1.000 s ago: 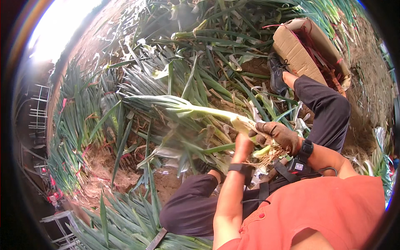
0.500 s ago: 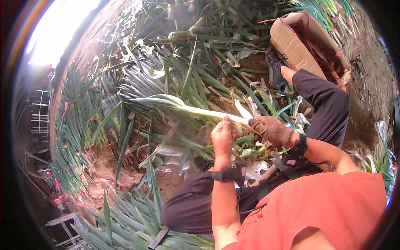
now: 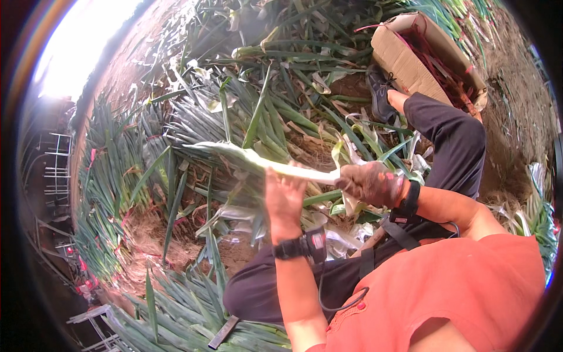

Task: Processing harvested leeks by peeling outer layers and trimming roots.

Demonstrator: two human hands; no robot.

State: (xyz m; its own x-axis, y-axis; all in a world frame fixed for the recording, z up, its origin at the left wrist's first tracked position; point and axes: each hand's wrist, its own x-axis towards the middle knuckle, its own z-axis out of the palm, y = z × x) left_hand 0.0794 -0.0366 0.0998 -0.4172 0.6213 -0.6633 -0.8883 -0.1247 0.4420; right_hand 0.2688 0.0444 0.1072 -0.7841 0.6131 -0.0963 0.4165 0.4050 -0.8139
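Note:
A large green onion [image 3: 302,172] lies across in front of me, its pale peeled stalk pointing right and its green leaves to the left. My right hand [image 3: 368,183], in a brown-grey glove, is closed round its white root end. Against the stalk's middle rests my bare left hand [image 3: 284,198], fingers stretched out and apart, slightly blurred by motion. A strip of loose pale skin [image 3: 338,151] stands up near the right hand. Below the stalk lie peeled scraps and leaves [image 3: 337,206].
A cardboard box [image 3: 410,58] with dark red strips inside stands at the upper right, beside my shoe [image 3: 381,97]. Piled green onions [image 3: 202,114] lie ahead; tied bundles [image 3: 111,188] lie to the left. More leaves [image 3: 182,311] spread at lower left, near a flat metal piece [image 3: 224,332].
My left hand has slid left along the stalk and its fingers have opened from a pinch. My right hand, still gripping the root end, has shifted slightly left.

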